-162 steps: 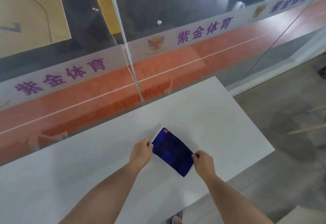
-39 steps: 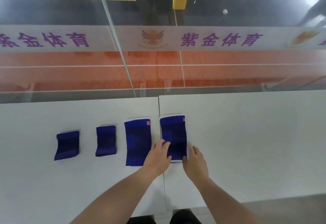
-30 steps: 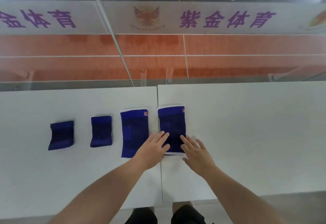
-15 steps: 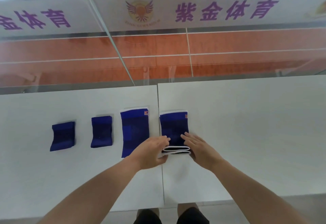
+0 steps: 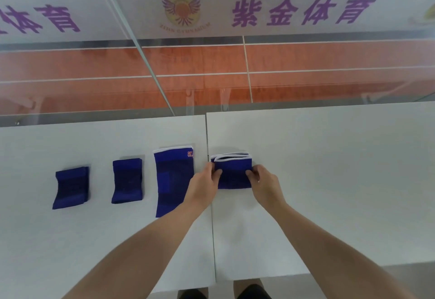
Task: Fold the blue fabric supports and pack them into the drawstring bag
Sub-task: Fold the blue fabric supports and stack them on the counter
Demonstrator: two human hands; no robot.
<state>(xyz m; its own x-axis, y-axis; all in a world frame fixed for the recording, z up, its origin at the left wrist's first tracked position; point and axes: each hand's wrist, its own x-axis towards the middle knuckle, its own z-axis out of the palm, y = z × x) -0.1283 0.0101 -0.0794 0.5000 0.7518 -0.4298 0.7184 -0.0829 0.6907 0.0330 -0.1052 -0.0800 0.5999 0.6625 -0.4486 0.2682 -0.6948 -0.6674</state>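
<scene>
Several blue fabric supports lie in a row on the white table. The rightmost support is folded in half, its white-trimmed ends stacked at the far side. My left hand grips its left edge and my right hand grips its right edge. Left of it lies a long unfolded support with a white hem and a red logo. Further left sit two smaller blue supports, one near the middle and one at the far left. No drawstring bag is in view.
Two white tabletops meet at a seam running under my left hand. A glass wall with purple lettering stands right behind the table's far edge. My feet show below the near edge.
The rightmost support was lying flat under both hands; its near half has since been lifted and folded over onto the far half. Both hands now hold its sides.
</scene>
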